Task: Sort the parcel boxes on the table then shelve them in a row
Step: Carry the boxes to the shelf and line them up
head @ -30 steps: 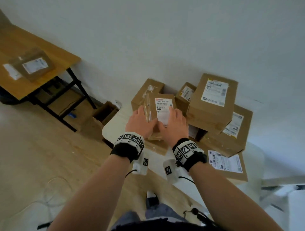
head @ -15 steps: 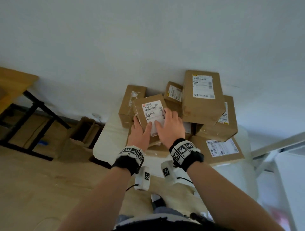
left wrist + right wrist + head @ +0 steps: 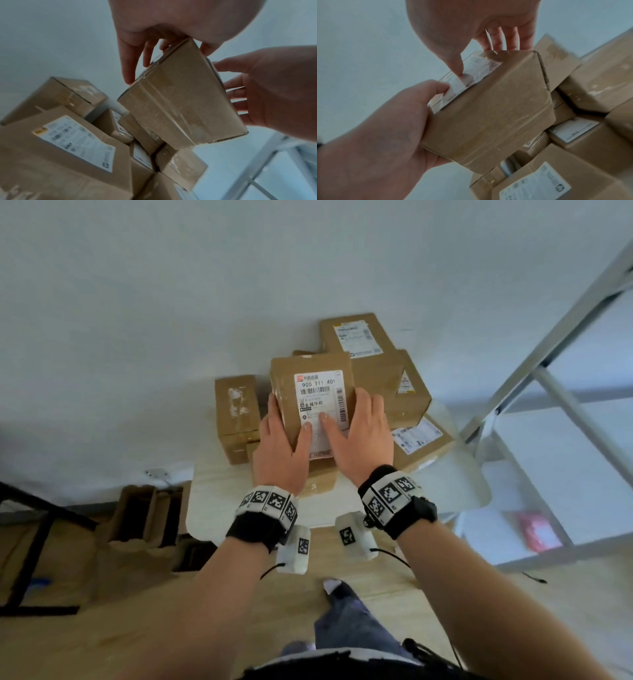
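Both my hands hold one small brown parcel box (image 3: 310, 366) with a white shipping label, lifted above the pile. My left hand (image 3: 279, 450) grips its left side, thumb on the label. My right hand (image 3: 364, 436) grips the right side, thumb also on the label. In the left wrist view my left hand's (image 3: 171, 20) fingers curl over the taped box (image 3: 180, 102). In the right wrist view my right hand (image 3: 471, 20) clasps the box (image 3: 488, 111) from above, opposite my left hand (image 3: 376, 135). Several other parcel boxes (image 3: 363, 344) are piled on the white table (image 3: 219, 505) against the wall.
A metal shelf rack (image 3: 548, 364) with white boards stands to the right; a red packet (image 3: 537, 530) lies on its low board. An open carton (image 3: 147, 508) sits on the floor left of the table, beside a black table frame (image 3: 34, 542). My foot (image 3: 337, 587) is below.
The box has come up off the pile, its label now facing me. My view has swung right, bringing the shelf rack in and taking the wooden table out.
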`<move>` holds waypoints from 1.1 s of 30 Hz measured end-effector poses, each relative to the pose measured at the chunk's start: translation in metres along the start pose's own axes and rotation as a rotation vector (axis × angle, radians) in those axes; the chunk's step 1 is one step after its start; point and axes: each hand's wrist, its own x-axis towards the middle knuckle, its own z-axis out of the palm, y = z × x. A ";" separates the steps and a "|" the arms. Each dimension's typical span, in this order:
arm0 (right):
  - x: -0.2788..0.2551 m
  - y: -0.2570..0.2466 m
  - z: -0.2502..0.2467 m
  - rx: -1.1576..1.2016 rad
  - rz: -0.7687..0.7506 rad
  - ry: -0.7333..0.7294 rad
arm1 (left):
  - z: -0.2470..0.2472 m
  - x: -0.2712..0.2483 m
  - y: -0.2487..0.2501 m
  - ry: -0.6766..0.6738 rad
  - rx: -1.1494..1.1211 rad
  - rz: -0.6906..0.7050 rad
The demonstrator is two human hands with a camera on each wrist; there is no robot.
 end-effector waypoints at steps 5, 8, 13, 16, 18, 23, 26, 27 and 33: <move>-0.032 0.038 -0.049 -0.031 0.102 0.164 | 0.029 -0.028 0.035 -0.129 -0.084 0.168; -0.057 0.068 -0.078 -0.073 0.199 0.226 | 0.053 -0.053 0.060 -0.206 -0.087 0.247; -0.099 0.126 -0.126 -0.054 0.386 0.368 | 0.093 -0.102 0.100 -0.365 -0.076 0.392; -0.122 0.164 -0.154 -0.029 0.497 0.436 | 0.121 -0.129 0.125 -0.441 -0.092 0.504; -0.140 0.188 -0.175 -0.004 0.559 0.510 | 0.140 -0.150 0.143 -0.503 -0.116 0.567; -0.199 0.247 -0.234 0.027 0.688 0.660 | 0.187 -0.216 0.192 -0.645 -0.135 0.696; -0.233 0.285 -0.266 0.002 0.729 0.740 | 0.216 -0.257 0.225 -0.717 -0.126 0.760; -0.244 0.298 -0.277 -0.005 0.751 0.752 | 0.226 -0.270 0.236 -0.737 -0.127 0.779; -0.298 0.369 -0.343 -0.077 0.825 0.837 | 0.285 -0.347 0.305 -0.804 -0.156 0.861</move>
